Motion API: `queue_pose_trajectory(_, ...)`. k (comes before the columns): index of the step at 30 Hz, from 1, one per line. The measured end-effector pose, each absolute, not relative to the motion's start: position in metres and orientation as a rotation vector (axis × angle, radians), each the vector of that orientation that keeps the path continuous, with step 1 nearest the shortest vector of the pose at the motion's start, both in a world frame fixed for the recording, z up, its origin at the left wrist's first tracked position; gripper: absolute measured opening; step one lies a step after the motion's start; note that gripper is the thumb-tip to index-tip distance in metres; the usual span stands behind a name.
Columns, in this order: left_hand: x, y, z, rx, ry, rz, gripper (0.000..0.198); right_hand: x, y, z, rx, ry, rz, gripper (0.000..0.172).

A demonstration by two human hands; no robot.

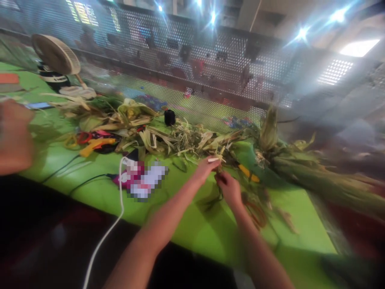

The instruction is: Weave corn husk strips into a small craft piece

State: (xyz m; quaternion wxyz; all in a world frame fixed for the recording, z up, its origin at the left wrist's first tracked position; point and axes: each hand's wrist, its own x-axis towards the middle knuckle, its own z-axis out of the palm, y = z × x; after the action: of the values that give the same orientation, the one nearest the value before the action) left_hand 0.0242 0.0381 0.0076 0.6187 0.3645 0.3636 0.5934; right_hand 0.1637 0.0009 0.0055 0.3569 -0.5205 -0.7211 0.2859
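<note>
Over the green table, my left hand (208, 167) is closed with a small bundle of pale, straw-coloured strips (221, 156) at its fingertips, apparently dried plant material. Just below and to the right, my right hand (229, 188) has its fingers pinched together by the lower end of the same bundle, where thin dark strands hang down. Blur hides the exact grip. A heap of dried corn husks (147, 138) lies behind both hands. A yellow-handled tool (249, 173) rests to the right of my right hand.
Scissors (84, 138), a yellow glue gun (98, 146) and a phone-like blurred item (148, 180) lie left. A white cable (120, 192) crosses the table edge. A fan (55, 54) and black spool (170, 117) stand behind. Another person's hand (15, 136) enters from the left.
</note>
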Motion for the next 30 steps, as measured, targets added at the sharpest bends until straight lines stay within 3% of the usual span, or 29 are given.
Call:
queue_pose_trajectory(5, 0.034, 0.036, 0.002, 0.661, 0.769, 1.345, 0.031, 0.162, -0.005, 0.005, -1.410, -2.065, 0.385, 0.021)
queue_pose_trajectory(11, 0.025, 0.039, 0.006, 0.845, 0.833, 1.319, 0.026, 0.172, 0.003, 0.015, -1.338, -2.039, 0.641, 0.026)
queue_pose_trajectory(17, 0.025, 0.035, 0.010, 1.032, 0.819, 1.190, 0.024, 0.184, 0.006, 0.025, -1.460, -1.732, 0.564, 0.035)
queue_pose_trajectory(30, 0.026, 0.031, 0.015, 1.001, 0.772, 1.139, 0.021, 0.183, 0.011, 0.018, -1.386, -1.706, 0.584, 0.023)
